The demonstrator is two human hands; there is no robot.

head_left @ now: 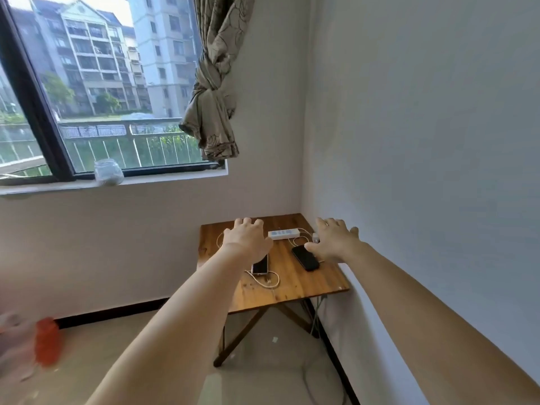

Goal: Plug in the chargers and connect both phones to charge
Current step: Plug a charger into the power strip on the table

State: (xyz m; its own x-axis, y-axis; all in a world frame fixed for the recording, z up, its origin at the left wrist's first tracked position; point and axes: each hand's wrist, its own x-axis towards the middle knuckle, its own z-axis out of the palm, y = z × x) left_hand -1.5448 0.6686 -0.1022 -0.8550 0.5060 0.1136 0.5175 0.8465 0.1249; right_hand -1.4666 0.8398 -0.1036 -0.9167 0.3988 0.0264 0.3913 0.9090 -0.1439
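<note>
2 phones (305, 258) on table (295, 283), under open empty hands (247, 239)

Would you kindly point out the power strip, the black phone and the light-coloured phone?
power strip (284, 233), head view, middle of its white top.
black phone (305, 258), head view, centre of its dark screen.
light-coloured phone (260, 266), head view, its visible lower half.

A white power strip (284, 233) lies flat near the back of a small wooden desk (295, 283). A black phone (305, 258) lies face up, angled, in front of it. To its left lies a light-edged phone (260, 265), with a white cable (267, 280) looped beside it.
</note>
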